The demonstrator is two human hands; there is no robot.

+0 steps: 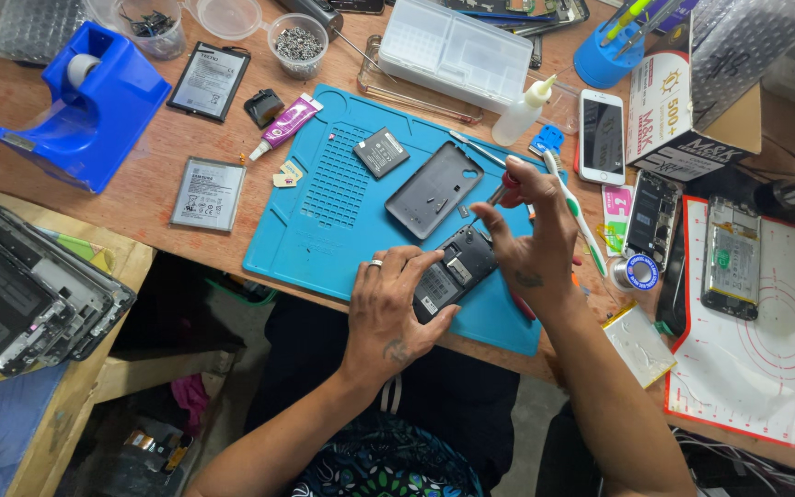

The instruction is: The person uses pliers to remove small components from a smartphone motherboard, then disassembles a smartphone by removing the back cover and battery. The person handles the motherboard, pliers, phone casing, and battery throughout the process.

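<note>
On the blue mat (324,230), your left hand (393,313) clamps the opened phone (453,271) near its front edge, back cover (434,189) already off beside it. Your right hand (531,235) pinches a red-handled screwdriver (506,187) over the phone; internals remain exposed, nothing refitted yet.

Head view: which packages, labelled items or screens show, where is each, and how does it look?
Cardboard box: far right, white and red.
White phone: left of the box, dark screen.
Labelled battery: far left, black, white label.
Silver battery: left of the blue mat, grey label.
</note>
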